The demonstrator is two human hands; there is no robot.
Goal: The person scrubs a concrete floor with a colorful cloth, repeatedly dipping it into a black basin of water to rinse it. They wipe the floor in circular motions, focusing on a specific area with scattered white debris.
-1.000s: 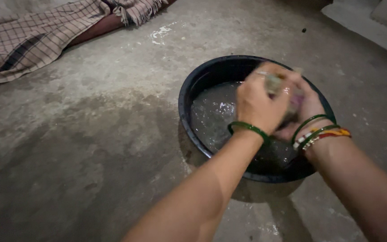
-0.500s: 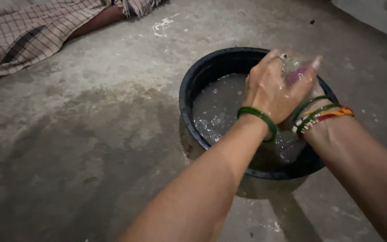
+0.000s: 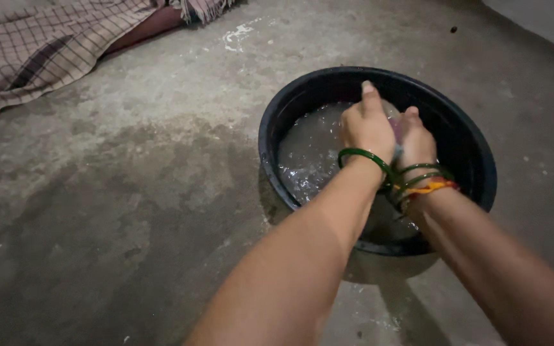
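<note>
Seemingly wet cloth point(image 3: 395, 131) pressed between left hand point(image 3: 367, 128), right hand point(image 3: 416, 142), over basin point(image 3: 277, 122)

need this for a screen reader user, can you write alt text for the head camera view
Two bare hands, left hand and right hand, press together around a small wet item, hard to make out, over a round black basin of water on a stained concrete floor. Green bangles circle both wrists. A checked cloth lies at the top left.

Dim, flat indoor light w/ glints on water point(image 3: 312, 157), soft shadows, slight motion blur.
</note>
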